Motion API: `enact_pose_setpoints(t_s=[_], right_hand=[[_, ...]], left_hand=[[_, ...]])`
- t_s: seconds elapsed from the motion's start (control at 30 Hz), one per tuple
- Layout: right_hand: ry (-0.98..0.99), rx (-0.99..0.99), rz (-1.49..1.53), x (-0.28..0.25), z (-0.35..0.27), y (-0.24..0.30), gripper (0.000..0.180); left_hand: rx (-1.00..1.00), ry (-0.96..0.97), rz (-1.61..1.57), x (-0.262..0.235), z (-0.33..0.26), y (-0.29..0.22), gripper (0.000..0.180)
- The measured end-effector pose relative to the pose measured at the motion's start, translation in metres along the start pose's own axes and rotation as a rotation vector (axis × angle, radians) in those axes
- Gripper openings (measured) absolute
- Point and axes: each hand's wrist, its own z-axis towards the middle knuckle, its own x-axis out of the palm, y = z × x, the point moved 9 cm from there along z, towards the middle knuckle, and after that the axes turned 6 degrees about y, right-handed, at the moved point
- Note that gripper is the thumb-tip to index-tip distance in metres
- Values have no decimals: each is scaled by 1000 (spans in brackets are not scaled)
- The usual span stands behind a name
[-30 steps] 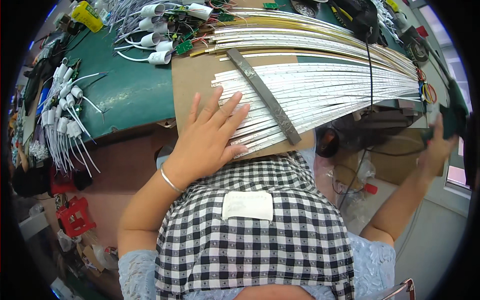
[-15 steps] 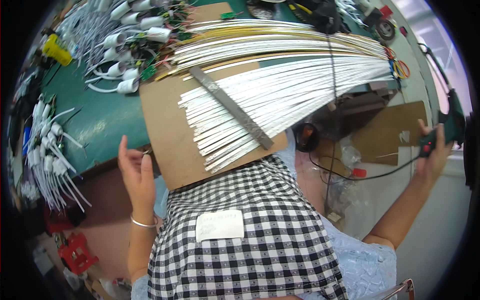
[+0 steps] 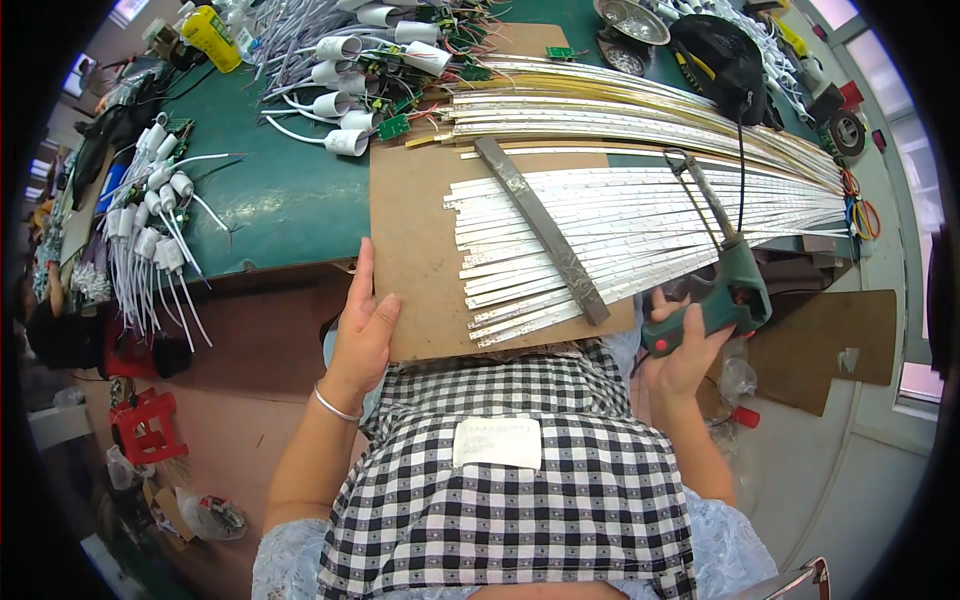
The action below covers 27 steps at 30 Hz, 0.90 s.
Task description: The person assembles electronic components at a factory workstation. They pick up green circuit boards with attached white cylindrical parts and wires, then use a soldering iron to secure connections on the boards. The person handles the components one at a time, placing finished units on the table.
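A brown board (image 3: 420, 240) lies across my lap and the edge of the green table (image 3: 270, 190). Several white strips (image 3: 640, 230) fan across the board, pinned under a flat dark metal bar (image 3: 545, 232). My left hand (image 3: 365, 330) grips the board's near left edge, thumb on top. My right hand (image 3: 685, 345) holds a green soldering gun (image 3: 725, 285) by its grip. The gun's metal tip points up over the strips near the board's right side. I wear a black and white checked apron (image 3: 510, 490).
White bulb sockets with wires (image 3: 155, 225) lie along the left of the table, more sockets and small green circuit boards (image 3: 370, 60) at the back. A yellow bottle (image 3: 212, 35) stands far left. A black pouch (image 3: 722, 55) and metal dishes sit at the back right. A red stool (image 3: 145, 425) stands on the floor.
The board has swung from a tilt to lie square in front of me. My right hand came in from the far right with the soldering gun to the board's edge. My left hand now clasps the board.
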Motion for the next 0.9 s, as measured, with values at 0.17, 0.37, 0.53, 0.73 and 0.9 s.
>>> enact_pose_setpoints(t_s=[0.17, 0.37, 0.53, 0.73, 0.9], right_hand=[[2, -29, -42, 8, -9, -3, 60], [78, -74, -96, 14, -20, 0, 58], [-1, -60, -23, 12, -13, 16, 63], [23, -10, -47, 16, -16, 29, 60], [77, 6, -31, 37, -20, 36, 58]], left_hand=[[-7, 27, 5, 7, -5, 2, 70], [1, 35, 3, 23, -15, 5, 70], [-116, -56, 178, 13, -24, 17, 72], [285, -201, 1349, -11, 7, -99, 31], [775, -216, 1573, 22, 96, -136, 26]])
